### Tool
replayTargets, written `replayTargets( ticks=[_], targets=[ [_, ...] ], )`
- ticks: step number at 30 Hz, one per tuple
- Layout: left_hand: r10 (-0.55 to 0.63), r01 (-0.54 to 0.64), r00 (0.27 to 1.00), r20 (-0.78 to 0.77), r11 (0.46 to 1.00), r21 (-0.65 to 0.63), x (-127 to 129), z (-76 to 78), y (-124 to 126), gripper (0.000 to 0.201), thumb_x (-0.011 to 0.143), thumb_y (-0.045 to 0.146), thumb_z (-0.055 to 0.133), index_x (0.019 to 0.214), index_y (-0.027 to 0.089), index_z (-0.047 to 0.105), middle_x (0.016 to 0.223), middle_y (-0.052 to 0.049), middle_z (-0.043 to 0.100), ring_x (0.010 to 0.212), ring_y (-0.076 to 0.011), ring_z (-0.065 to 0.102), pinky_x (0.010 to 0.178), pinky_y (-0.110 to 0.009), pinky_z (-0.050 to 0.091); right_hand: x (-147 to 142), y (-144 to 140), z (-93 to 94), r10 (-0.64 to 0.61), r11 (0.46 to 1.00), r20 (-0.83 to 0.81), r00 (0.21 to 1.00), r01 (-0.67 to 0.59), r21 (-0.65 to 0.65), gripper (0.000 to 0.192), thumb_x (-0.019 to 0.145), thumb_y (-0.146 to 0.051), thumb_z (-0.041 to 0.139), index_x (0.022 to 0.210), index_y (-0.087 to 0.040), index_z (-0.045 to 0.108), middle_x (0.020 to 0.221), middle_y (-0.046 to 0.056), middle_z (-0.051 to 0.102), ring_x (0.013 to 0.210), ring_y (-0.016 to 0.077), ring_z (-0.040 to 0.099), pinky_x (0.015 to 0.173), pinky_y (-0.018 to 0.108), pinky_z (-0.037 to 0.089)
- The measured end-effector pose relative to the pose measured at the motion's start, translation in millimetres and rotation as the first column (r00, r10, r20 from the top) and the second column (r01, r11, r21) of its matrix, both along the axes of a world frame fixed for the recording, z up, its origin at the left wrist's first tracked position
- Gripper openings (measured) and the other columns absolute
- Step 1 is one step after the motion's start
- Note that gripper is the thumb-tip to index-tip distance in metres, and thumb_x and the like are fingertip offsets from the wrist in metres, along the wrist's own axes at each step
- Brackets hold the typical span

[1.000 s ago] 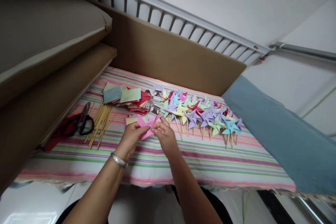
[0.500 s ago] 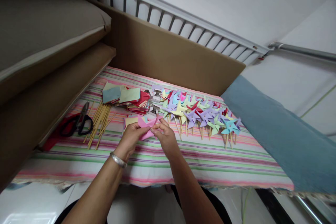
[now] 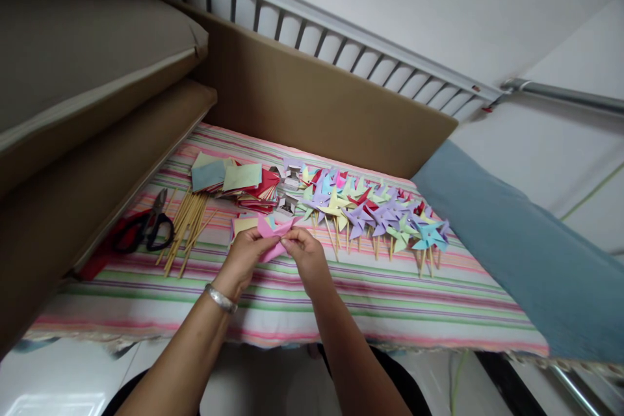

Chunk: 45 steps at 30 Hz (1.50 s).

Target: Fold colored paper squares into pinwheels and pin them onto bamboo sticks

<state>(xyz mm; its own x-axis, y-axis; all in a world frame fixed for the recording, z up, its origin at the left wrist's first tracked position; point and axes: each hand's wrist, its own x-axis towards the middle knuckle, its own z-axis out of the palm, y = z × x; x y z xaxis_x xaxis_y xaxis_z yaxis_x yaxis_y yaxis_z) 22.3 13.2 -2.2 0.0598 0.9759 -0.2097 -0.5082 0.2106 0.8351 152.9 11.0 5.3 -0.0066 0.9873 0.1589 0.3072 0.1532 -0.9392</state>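
Between my two hands is a pink paper pinwheel point(image 3: 273, 227), its blades partly folded in and no stick visible on it. My left hand point(image 3: 246, 251) pinches its left side, thumb pressed near the centre. At the centre, the thumb and fingertips of my right hand point(image 3: 305, 251) are closed on the paper; whether a pin is between them cannot be made out. Just behind lie small paper sheets point(image 3: 244, 223), partly hidden by my left hand. To the right lie many finished pinwheels point(image 3: 361, 218) on sticks, in purple, green, yellow, red and blue.
Stacks of coloured paper point(image 3: 242, 177) lie behind my hands, beside small open boxes point(image 3: 286, 204). On the left are wooden sticks point(image 3: 188, 227) and black-handled scissors point(image 3: 146, 227). A striped cloth point(image 3: 312, 312) covers the surface; a brown board point(image 3: 312, 97) stands along the back.
My right fingers have drawn in slightly at the centre of the pink pinwheel, and the blade on its right looks more folded over. My left hand keeps its hold.
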Motion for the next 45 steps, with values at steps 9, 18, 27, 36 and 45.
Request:
replayTargets(
  ticks=[9, 18, 27, 36, 45],
  targets=[
    [0.006, -0.003, 0.997, 0.078, 0.999, -0.039, 2.5, 1.9, -2.9, 0.024, 0.051, 0.02, 0.078, 0.073, 0.013, 0.071, 0.072, -0.004, 0.072, 0.067, -0.0146, 0.062, 0.071, -0.027, 0.045, -2.7, -0.7, 1.6, -0.053, 0.996, -0.11, 0.993, 0.045, -0.077, 0.012, 0.066, -0.03, 0.064, 0.068, -0.018, 0.061, 0.059, -0.002, 0.055, 0.06, 0.0134, 0.051, 0.055, 0.024, 0.041],
    [0.004, -0.002, 0.997, 0.072, 1.0, -0.029, 3.9, -1.0, -4.0, 0.026, 0.054, 0.021, 0.077, 0.077, 0.011, 0.071, 0.072, -0.006, 0.071, 0.071, -0.0171, 0.063, 0.076, -0.031, 0.045, -7.8, -0.9, 6.2, -0.083, 0.986, -0.247, 0.965, 0.043, -0.163, 0.011, 0.061, -0.025, 0.066, 0.064, -0.017, 0.061, 0.053, -0.005, 0.051, 0.049, 0.0082, 0.04, 0.046, 0.021, 0.031],
    [-0.072, 0.072, 0.991, 0.111, 0.997, 0.006, 2.0, 0.8, -5.7, 0.022, 0.058, 0.021, 0.076, 0.078, 0.012, 0.072, 0.069, -0.004, 0.07, 0.068, -0.0134, 0.061, 0.073, -0.026, 0.045, -7.3, -0.4, 10.4, -0.098, 0.986, -0.28, 0.955, 0.056, -0.155, 0.011, 0.06, -0.024, 0.067, 0.063, -0.016, 0.06, 0.052, -0.005, 0.05, 0.049, 0.008, 0.04, 0.048, 0.022, 0.032],
    [-0.068, 0.068, 0.992, 0.106, 0.998, 0.004, 2.9, -0.2, -5.8, 0.022, 0.057, 0.02, 0.077, 0.077, 0.012, 0.072, 0.068, -0.004, 0.07, 0.067, -0.0147, 0.062, 0.072, -0.027, 0.045, -6.0, -0.8, 11.7, -0.082, 0.989, -0.251, 0.964, 0.048, -0.141, 0.011, 0.061, -0.026, 0.067, 0.063, -0.017, 0.06, 0.051, -0.006, 0.05, 0.049, 0.0089, 0.041, 0.05, 0.022, 0.033],
    [-0.041, 0.043, 0.995, 0.095, 0.999, -0.021, 4.0, 1.0, -5.7, 0.025, 0.054, 0.02, 0.078, 0.076, 0.011, 0.072, 0.068, -0.005, 0.07, 0.064, -0.0135, 0.061, 0.065, -0.024, 0.045, -4.2, 0.4, 6.9, -0.07, 0.992, -0.208, 0.976, 0.046, -0.121, 0.012, 0.063, -0.027, 0.066, 0.066, -0.017, 0.06, 0.057, -0.004, 0.054, 0.053, 0.0102, 0.044, 0.054, 0.024, 0.034]
  ],
)
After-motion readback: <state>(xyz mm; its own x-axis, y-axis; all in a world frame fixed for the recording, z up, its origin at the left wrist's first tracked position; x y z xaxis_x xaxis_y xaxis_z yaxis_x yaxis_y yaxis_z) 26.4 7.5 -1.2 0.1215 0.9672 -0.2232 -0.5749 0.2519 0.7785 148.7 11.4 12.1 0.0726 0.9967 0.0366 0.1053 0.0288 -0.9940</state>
